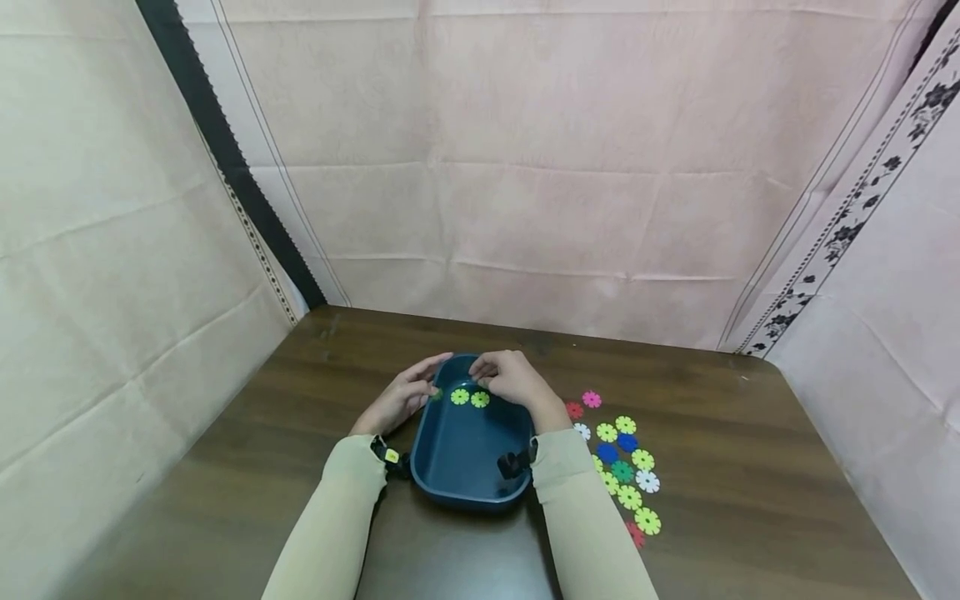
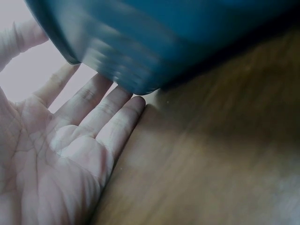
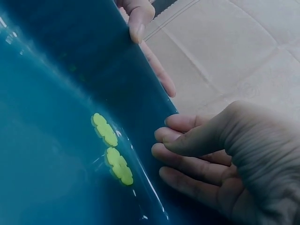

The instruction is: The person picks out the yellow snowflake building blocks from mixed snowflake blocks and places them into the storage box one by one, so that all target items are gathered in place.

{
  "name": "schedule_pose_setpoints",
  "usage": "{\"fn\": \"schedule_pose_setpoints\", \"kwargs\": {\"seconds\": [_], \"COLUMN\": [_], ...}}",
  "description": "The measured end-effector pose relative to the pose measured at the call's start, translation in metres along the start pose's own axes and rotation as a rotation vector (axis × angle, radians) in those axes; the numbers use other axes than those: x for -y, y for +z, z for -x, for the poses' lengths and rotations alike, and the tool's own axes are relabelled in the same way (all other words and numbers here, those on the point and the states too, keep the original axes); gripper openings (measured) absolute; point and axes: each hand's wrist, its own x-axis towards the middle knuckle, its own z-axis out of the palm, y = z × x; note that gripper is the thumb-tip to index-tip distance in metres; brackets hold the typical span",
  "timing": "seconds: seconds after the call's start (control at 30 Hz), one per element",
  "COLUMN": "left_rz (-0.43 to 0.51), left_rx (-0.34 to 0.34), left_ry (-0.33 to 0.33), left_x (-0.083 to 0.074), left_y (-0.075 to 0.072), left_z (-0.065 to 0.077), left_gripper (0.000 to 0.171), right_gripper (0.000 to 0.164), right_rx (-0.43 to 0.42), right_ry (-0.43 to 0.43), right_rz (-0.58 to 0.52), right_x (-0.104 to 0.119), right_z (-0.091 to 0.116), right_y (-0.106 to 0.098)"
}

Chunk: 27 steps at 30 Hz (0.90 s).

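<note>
A dark blue rectangular tray (image 1: 472, 458) stands on the table between the two forearms. My left hand (image 1: 401, 400) holds its far left corner, with the thumb over the rim and the fingers spread along the outer wall (image 2: 122, 47). Two yellow-green flower-shaped discs (image 1: 470, 398) lie side by side on the tray floor near its far end. Over that far end is my right hand (image 3: 220, 164), its fingers loosely bent and the thumb close to the index finger. Nothing shows between them. Whether those fingertips touch the tray wall, I cannot tell.
Right of the tray, several loose flower discs lie scattered on the brown wooden table (image 1: 750, 483): yellow-green (image 1: 629, 497), blue (image 1: 607, 452), green (image 1: 622, 472), white (image 1: 647, 482), red (image 1: 574, 410) and pink (image 1: 592, 399). Pale cloth (image 1: 525, 167) hangs behind and along both sides.
</note>
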Motion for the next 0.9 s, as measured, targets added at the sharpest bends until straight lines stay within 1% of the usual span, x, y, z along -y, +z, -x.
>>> {"fn": "schedule_pose_setpoints", "kwargs": {"seconds": [0.13,0.27,0.37,0.5,0.73,0.9], "left_rz": [-0.001,0.01,0.018,0.026,0.028,0.048], "left_rx": [-0.004,-0.018,-0.008,0.008,-0.022,-0.011], "left_ry": [0.008,-0.015,-0.02,-0.014,-0.026,-0.034], "left_x": [-0.0007,-0.0008,-0.0008,-0.0011,-0.0034,-0.0038], "left_y": [0.0003,0.0001,-0.0006,-0.0008,-0.0028,0.0007], "left_z": [-0.0005,-0.0004,-0.0004,-0.0004,0.0006,-0.0036], "left_gripper": [0.06,0.058,0.057,0.057,0.057,0.057], "right_gripper": [0.017,0.017,0.017,0.016,0.017,0.017], "right_rx": [-0.018,-0.002,-0.002,-0.031,-0.052,-0.062], "right_ry": [-0.004,-0.002,-0.012,-0.027,-0.043,-0.041], "right_rz": [-0.006,-0.02,-0.031,-0.029,-0.029,-0.018], "right_x": [0.0007,0.0013,0.0023,0.0019,0.0024,-0.0002], "right_z": [0.0003,0.0002,-0.0001,0.0008,-0.0019,-0.0014], "right_y": [-0.0005,-0.0007,-0.0006,-0.0001,0.0003,-0.0016]}}
